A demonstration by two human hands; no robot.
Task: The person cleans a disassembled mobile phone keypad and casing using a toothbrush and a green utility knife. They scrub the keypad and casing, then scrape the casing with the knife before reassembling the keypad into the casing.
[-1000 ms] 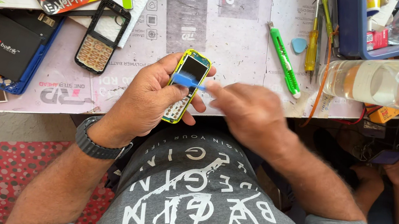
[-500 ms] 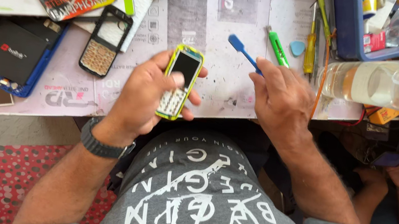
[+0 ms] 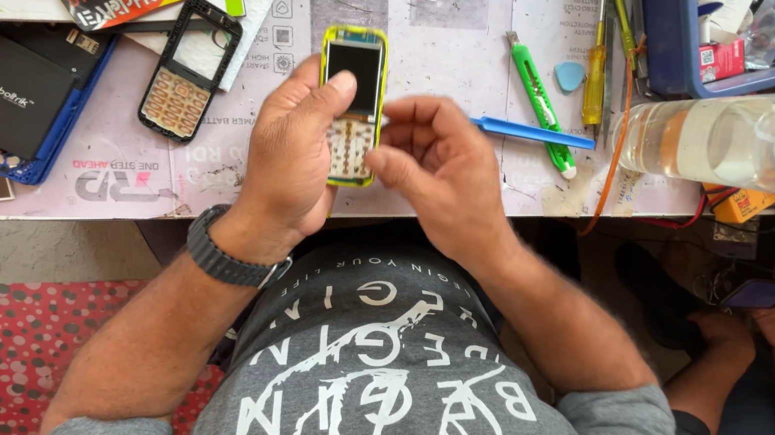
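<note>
On the paper-covered tabletop [image 3: 456, 15], a black keypad phone front frame [image 3: 188, 68] lies at the left. The left hand [image 3: 291, 148] has its grip clenched around a small yellow-edged keypad phone [image 3: 355, 72], held upright just above the tabletop's near edge, thumb on its screen. The right hand [image 3: 435, 169] curls beside it, fingertips touching the phone's right edge, grasping nothing. A flat blue plastic pry tool [image 3: 531, 133] lies further right, beside a green utility knife [image 3: 537, 99].

Near the middle of the frame, the left hand [image 3: 291, 148] is gripping a yellow-edged keypad phone [image 3: 351, 101], thumb lying against its dark screen. The right hand [image 3: 440, 169] is curling just beside it, fingertips at the keypad. A blue plastic tool [image 3: 531, 133] is lying on the counter [image 3: 456, 15] behind, beside a green cutter [image 3: 537, 99].
</note>
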